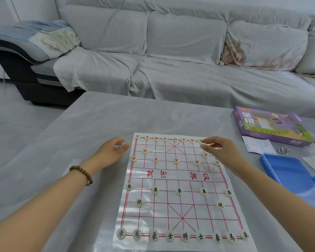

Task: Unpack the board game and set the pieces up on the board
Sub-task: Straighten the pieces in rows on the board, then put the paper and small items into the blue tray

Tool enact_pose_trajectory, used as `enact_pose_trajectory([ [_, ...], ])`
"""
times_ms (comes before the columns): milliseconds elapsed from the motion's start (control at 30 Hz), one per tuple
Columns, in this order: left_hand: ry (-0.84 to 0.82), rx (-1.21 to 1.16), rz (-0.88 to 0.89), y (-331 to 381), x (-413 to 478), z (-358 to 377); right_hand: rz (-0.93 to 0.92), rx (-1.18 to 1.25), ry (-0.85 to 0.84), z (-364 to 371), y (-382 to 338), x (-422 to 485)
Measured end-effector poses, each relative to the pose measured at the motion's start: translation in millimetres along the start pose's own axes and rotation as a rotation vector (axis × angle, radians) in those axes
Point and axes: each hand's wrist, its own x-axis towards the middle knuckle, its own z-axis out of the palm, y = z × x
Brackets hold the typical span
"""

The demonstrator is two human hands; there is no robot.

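**Far-corner placement on a film board**

Right grip (pixel 220 148): thumb and forefinger drawn together over the far right corner of the board (pixel 171 206); whether they pinch a disc cannot be told. Left grip (pixel 115 150): loosely curled, empty, beside the far left edge. The discs (pixel 179 191) look light and smooth, best pinched at the rim. The thin glossy board may slide on the worktop (pixel 80 124).

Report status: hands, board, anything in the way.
Left hand open beside board. Right hand over far-right corner, grip unclear. Pieces set both sides. Box, blue tray off right.
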Motion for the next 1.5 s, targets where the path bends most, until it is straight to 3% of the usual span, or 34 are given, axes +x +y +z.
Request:
enact_pose_trajectory([
  [167,0.013,0.048,0.002,6.2,-59.8,11.2,0.201,0.061,-0.049,-21.3,22.5,-65.7],
  [233,0.031,0.1,0.081,14.4,-82.9,19.8,0.252,0.032,-0.074,-20.7,31.7,-89.9],
  [500,-0.054,0.189,0.301,63.7,-129.3,87.0,0.252,0.014,-0.089,-42.1,57.3,-146.2],
  [700,-0.158,0.168,0.43,136.7,-135.4,159.7,0.144,0.001,0.21,-102.4,84.5,-152.9],
  [833,-0.254,0.154,0.47,187.2,-135.6,216.9,0.215,-0.034,0.404,-144.9,131.3,-139.0],
  [933,-0.336,0.156,0.499,215.8,-137.6,262.4,0.334,0.053,0.426,-160.9,160.7,-131.7],
  [1133,-0.458,0.07,0.433,239.9,-131.7,320.4,0.333,0.061,0.453,-143.3,188.7,-138.5],
  [1233,-0.385,0.132,0.39,238.1,-123.3,328.7,0.302,0.135,0.48,-134.1,184.7,-143.9],
  [1367,-0.207,0.316,0.372,228.5,-111.2,328.7,0.41,0.348,0.488,-139.9,180.2,-139.1],
  [1500,-0.222,0.523,0.442,221.5,-115.9,331.7,0.457,0.15,0.373,-141.8,182.5,-133.3],
])
